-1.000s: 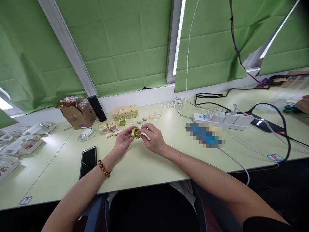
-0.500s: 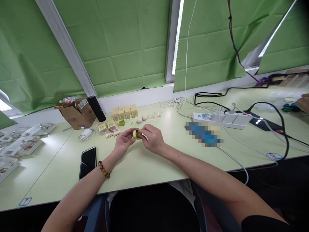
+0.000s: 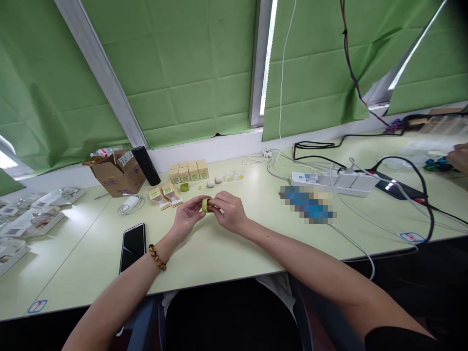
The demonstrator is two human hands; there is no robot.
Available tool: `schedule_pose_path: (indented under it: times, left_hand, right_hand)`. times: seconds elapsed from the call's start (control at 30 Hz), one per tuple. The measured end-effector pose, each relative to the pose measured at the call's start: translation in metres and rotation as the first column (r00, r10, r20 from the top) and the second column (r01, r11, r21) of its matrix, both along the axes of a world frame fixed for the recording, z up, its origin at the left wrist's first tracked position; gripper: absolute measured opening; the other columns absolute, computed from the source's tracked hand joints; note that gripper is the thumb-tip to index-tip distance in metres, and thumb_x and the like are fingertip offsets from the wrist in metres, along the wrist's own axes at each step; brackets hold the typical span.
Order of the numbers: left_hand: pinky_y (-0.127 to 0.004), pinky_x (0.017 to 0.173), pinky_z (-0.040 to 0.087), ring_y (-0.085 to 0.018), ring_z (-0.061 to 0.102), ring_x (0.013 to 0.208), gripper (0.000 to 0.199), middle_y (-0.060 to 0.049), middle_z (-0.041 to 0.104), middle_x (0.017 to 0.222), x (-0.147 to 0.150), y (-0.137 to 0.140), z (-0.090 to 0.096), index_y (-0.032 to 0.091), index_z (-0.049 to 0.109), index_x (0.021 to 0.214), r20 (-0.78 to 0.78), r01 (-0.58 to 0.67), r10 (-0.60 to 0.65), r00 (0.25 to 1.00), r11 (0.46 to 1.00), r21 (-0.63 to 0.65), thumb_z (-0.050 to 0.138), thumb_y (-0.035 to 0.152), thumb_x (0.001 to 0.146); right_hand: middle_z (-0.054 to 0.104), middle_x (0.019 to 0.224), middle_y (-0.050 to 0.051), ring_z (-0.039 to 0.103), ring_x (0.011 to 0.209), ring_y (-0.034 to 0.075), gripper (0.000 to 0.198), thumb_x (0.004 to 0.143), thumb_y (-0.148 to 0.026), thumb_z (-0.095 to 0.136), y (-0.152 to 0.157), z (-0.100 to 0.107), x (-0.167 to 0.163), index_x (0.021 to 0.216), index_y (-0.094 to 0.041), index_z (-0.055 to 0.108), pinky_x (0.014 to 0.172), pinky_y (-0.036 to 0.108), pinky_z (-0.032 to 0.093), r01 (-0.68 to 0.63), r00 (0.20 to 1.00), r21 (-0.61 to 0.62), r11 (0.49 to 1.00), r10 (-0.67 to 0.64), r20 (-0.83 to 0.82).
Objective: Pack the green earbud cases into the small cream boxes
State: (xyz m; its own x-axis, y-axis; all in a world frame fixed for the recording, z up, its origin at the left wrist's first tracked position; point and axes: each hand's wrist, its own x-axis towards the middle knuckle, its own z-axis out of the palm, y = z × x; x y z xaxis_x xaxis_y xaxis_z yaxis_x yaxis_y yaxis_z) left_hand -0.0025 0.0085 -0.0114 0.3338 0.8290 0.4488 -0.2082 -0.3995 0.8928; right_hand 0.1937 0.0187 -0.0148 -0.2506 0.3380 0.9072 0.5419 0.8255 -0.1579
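Observation:
Between my hands, just above the table, is a small green hollow case (image 3: 205, 205) with a rounded rim. My left hand (image 3: 185, 217) pinches its left side between thumb and fingers. My right hand (image 3: 228, 210) is closed at its right opening, with the fingertips reaching into it; whether they grip a smaller part inside is hidden. Beyond my hands lie a similar green piece (image 3: 185, 186), a tiny yellowish part (image 3: 200, 187), two pale pinkish rounded pieces (image 3: 214, 182) and two small clear round containers (image 3: 234, 176) with yellow bits.
Several small kraft boxes (image 3: 188, 171) stand behind, with two opened ones (image 3: 165, 194) in front. At left are a phone (image 3: 132, 247), a white charger (image 3: 130, 203), a cardboard box (image 3: 119, 173) and a black cylinder (image 3: 145, 165). Power strips (image 3: 347, 181) and cables lie right. Another person's hand (image 3: 458, 157) shows far right.
Both hands stay almost in place around the green case, which has turned slightly. The view has shifted a little.

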Motion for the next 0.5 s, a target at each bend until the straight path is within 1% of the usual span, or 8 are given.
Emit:
schedule_pose_path:
  times: [0.13, 0.27, 0.37, 0.43, 0.5]
  left_hand:
    - [-0.045, 0.113, 0.051, -0.029, 0.065, 0.128, 0.049, -0.014, 0.07, 0.136, -0.001, 0.001, -0.001, 0.02, 0.072, 0.129, -0.009, 0.006, -0.006, 1.0, 1.0, 0.0, 0.084, 0.023, 0.082]
    - [-0.045, 0.115, 0.049, -0.029, 0.062, 0.133, 0.048, -0.013, 0.068, 0.14, 0.001, 0.002, -0.003, 0.021, 0.071, 0.13, 0.036, 0.018, -0.017, 0.999, 0.999, -0.047, 0.083, 0.025, 0.083]
    - [-0.043, 0.114, 0.049, -0.028, 0.062, 0.133, 0.048, -0.013, 0.068, 0.14, 0.002, 0.002, -0.001, 0.022, 0.072, 0.127, 0.09, 0.015, -0.008, 0.996, 0.997, -0.081, 0.085, 0.025, 0.082]
    - [-0.041, 0.114, 0.049, -0.026, 0.064, 0.13, 0.049, -0.013, 0.069, 0.138, 0.002, 0.003, 0.001, 0.022, 0.071, 0.127, 0.13, 0.0, 0.014, 0.991, 0.994, -0.105, 0.086, 0.025, 0.081]
    - [-0.038, 0.113, 0.049, -0.024, 0.065, 0.128, 0.05, -0.012, 0.071, 0.134, 0.001, 0.003, 0.003, 0.022, 0.071, 0.127, 0.163, -0.016, 0.038, 0.986, 0.991, -0.131, 0.087, 0.024, 0.08]
  right_hand:
    - [0.065, 0.07, 0.002, 0.054, 0.067, 0.016, 0.017, 0.099, -0.019, 0.06, 0.001, 0.002, 0.0, 0.085, -0.021, 0.07, 0.061, 0.029, 0.042, -0.015, 1.0, 0.044, 0.999, 0.015, -0.005]
    - [0.067, 0.069, 0.001, 0.057, 0.066, 0.016, 0.017, 0.1, -0.019, 0.059, 0.001, 0.005, 0.002, 0.089, -0.023, 0.071, 0.061, 0.03, 0.044, -0.045, 0.999, 0.059, 0.997, 0.043, 0.021]
    - [0.068, 0.071, 0.002, 0.06, 0.064, 0.016, 0.012, 0.099, -0.021, 0.06, 0.002, 0.008, 0.006, 0.1, -0.024, 0.071, 0.06, 0.03, 0.047, -0.085, 0.996, 0.068, 0.994, 0.085, -0.001]
    - [0.068, 0.073, 0.002, 0.061, 0.064, 0.017, 0.015, 0.098, -0.023, 0.061, 0.002, 0.01, 0.009, 0.11, -0.024, 0.069, 0.06, 0.032, 0.05, -0.109, 0.992, 0.051, 0.993, 0.112, -0.054]
    - [0.069, 0.08, 0.004, 0.064, 0.07, 0.019, 0.021, 0.096, -0.026, 0.064, 0.0, 0.012, 0.012, 0.117, -0.025, 0.066, 0.059, 0.033, 0.053, -0.13, 0.985, 0.014, 0.991, 0.13, -0.113]
